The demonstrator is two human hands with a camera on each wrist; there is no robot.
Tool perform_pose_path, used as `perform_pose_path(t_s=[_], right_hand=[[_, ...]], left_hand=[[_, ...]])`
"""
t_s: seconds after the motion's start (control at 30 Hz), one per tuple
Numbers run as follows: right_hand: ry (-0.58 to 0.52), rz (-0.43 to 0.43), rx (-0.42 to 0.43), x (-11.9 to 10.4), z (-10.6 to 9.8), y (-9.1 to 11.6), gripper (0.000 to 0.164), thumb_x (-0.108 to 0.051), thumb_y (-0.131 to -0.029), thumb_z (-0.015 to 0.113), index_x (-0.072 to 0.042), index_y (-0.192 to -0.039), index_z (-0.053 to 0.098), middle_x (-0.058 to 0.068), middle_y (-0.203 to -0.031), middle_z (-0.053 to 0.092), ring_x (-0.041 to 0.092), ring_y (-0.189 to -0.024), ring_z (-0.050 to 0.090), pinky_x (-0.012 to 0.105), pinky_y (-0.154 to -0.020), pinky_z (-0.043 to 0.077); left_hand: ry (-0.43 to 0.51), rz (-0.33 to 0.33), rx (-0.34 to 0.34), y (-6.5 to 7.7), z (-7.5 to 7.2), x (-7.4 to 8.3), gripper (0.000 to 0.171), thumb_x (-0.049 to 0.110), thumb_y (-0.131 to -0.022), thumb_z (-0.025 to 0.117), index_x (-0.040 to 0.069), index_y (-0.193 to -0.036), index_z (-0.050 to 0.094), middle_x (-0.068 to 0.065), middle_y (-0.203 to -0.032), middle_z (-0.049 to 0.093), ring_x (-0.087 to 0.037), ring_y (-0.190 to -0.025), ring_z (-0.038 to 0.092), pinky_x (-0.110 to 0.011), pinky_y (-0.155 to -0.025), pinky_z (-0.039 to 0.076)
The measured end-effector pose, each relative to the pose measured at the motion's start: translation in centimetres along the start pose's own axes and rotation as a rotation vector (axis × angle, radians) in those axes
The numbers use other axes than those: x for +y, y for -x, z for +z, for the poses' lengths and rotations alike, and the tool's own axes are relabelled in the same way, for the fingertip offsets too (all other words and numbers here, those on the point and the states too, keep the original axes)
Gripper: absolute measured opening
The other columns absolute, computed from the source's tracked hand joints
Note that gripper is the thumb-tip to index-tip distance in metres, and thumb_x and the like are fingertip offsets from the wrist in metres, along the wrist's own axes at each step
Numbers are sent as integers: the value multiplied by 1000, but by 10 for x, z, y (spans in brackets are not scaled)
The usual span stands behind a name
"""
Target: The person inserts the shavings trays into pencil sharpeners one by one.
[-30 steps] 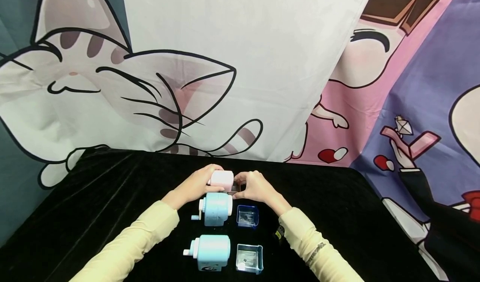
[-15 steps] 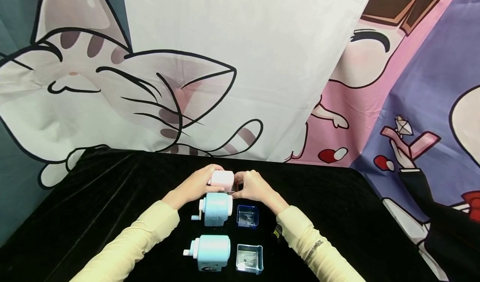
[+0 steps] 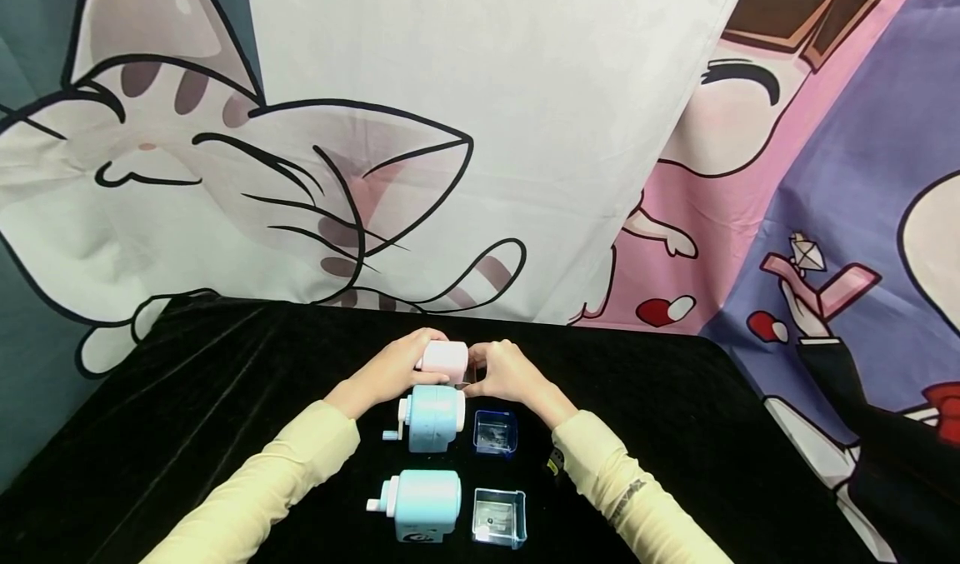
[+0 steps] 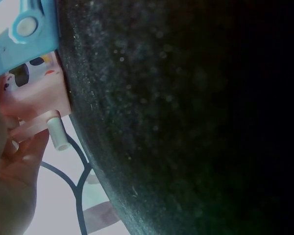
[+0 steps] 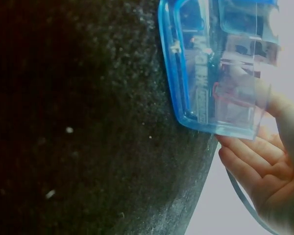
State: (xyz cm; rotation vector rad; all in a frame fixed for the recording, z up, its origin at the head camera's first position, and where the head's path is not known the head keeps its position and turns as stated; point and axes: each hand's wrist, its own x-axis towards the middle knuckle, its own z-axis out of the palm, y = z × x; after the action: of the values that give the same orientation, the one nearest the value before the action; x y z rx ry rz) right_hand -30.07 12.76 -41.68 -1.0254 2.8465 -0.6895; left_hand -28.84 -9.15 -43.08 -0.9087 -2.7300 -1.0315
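With my left fingers [image 3: 411, 347] curled round the pink sharpener [image 3: 446, 361], just beyond the middle blue sharpener [image 3: 431, 418], and my right fingers [image 3: 495, 357] seemingly pinching a small drawer [image 3: 470, 376] at its right side, a slanted push could jam it or bump the neighbour.

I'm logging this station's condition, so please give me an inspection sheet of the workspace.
Surface: black cloth.
Job's things: pink sharpener, farthest; middle blue sharpener with a blue-rimmed tray to its right; nearest blue sharpener with a clear tray to its right.
Clutter: pale specks on the cloth.
Hands: left hand grips the pink sharpener; right hand pinches a mostly hidden drawer at that sharpener's right side; seating cannot be told.
Cables: nothing seen.
Surroundings: cartoon-printed backdrop.
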Motion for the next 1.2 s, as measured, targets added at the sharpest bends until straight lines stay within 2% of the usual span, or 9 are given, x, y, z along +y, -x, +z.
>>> perform_pose_path(t_s=[0.43, 0.83, 1.2], right_hand=[[-7, -28, 3, 1, 0, 2, 43, -27, -67, 78, -9, -103, 64, 1, -95, 69, 3, -84, 60, 25, -76, 50], [-39, -21, 10, 10, -1, 6, 62, -37, -64, 80, -4, -112, 60, 6, -101, 68, 6, -87, 61, 25, -78, 50], [-56, -8, -16, 9, -2, 3, 51, -31, -65, 81, -6, -106, 63, 3, -96, 69, 3, -84, 60, 21, -75, 49]], left_hand=[[23, -16, 1, 0, 1, 0, 53, 37, -79, 69, 15, -121, 45, 0, -108, 53, -14, -88, 50, -35, -78, 46], [32, -17, 2, 1, 1, -1, 54, 38, -78, 69, 16, -121, 45, 0, -108, 53, -14, -87, 50, -35, -78, 46], [24, -25, 6, 0, 2, -1, 54, 38, -78, 70, 16, -121, 45, 0, -107, 54, -14, -87, 50, -36, -78, 46]])
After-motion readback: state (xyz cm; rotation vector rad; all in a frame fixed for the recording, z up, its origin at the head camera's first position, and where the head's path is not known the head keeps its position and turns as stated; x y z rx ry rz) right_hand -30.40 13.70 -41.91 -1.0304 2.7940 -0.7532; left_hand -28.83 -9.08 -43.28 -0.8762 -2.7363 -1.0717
